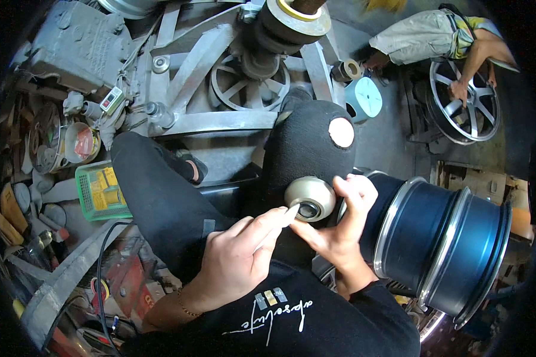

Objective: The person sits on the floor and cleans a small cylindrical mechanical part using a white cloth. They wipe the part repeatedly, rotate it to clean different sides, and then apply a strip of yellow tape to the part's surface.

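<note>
A round, champagne-coloured metal part [301, 193] with a dark hole in its face sits over my right thigh. My right hand [342, 229] cradles it from the right, thumb raised beside its rim and fingers partly hidden below. My left hand [241, 250] is closed in a pinch on a small pale folded piece [289, 217], perhaps sandpaper or cloth. The tip of that piece touches the edge of the dark hole.
Blue wheel barrels [441, 238] with polished rims stand close on my right. Ahead is a metal frame [226, 122] around a spoked wheel [250, 86]. A green basket [84, 196] is at left, a light-blue bucket [354, 98] ahead right. Another person handles a wheel [473, 119] at far right.
</note>
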Demonstrator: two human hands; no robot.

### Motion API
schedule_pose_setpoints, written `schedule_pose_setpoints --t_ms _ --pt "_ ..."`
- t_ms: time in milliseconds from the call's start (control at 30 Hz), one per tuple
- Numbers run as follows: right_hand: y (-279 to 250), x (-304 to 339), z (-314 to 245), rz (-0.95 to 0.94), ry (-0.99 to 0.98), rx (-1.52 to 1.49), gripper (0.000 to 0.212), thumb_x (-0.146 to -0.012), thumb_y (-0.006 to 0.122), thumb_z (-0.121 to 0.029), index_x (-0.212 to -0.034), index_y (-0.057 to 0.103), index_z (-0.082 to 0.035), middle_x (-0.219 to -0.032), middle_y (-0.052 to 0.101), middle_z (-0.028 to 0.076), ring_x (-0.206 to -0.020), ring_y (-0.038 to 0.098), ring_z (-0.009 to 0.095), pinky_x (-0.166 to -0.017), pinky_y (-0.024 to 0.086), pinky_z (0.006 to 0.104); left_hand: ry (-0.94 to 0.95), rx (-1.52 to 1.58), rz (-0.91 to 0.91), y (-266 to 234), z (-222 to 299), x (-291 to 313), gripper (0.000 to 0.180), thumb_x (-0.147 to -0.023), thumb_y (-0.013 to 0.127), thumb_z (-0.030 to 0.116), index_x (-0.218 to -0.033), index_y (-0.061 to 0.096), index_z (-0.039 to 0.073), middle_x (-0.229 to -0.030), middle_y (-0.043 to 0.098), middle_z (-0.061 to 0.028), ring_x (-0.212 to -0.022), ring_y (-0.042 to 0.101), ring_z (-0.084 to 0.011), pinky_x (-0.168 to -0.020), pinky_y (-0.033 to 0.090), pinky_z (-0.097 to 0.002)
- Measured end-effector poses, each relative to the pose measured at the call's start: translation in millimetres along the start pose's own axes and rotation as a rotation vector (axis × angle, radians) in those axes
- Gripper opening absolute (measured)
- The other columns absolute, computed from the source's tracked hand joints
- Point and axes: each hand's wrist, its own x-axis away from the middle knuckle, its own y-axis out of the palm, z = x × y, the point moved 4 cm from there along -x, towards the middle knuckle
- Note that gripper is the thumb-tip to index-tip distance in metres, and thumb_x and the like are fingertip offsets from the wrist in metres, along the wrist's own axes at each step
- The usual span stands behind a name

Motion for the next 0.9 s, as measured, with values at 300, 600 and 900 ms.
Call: schedule_pose_setpoints --t_ms 300,600,900 --pt "-16.9 -16.4 3.6 -0.209 -0.033 -0.047 0.07 -0.061 0.089 -0.025 -0.126 0.068 -0.016 -0.105 0.053 0.005 -0.104 0.048 0.03 -0.094 0.041 0.0443 -0.019 -0.157 -0.111 -5.0 15.7 -5.9 0.033 -0.089 0.062 -0.001 -0.12 0.067 0.005 -0.102 0.072 -0.0161 -0.084 0.073 -0.0288 -0.073 0.059 -0.0357" --pt "5.9 15.6 16.6 0.069 -0.04 -0.041 0.08 -0.059 0.095 -0.036 -0.12 0.057 -0.002 -0.113 0.05 0.015 -0.111 0.05 0.033 -0.099 0.04 0.0479 0.005 -0.178 -0.112 -1.0 11.0 -2.4 0.033 -0.089 0.062 -0.001 -0.121 0.067 0.005 -0.106 0.072 -0.0158 -0.084 0.073 -0.0274 -0.071 0.059 -0.0361" --pt "14.5 26.2 13.8 0.133 0.04 -0.103 0.089 -0.058 0.096 -0.036 -0.127 0.051 -0.002 -0.111 0.05 0.013 -0.106 0.05 0.028 -0.094 0.042 0.0424 -0.025 0.015 -0.068 7.1 1.3 3.9 0.031 -0.09 0.057 -0.002 -0.119 0.067 0.001 -0.108 0.072 -0.0197 -0.093 0.074 -0.0306 -0.079 0.06 -0.0363"
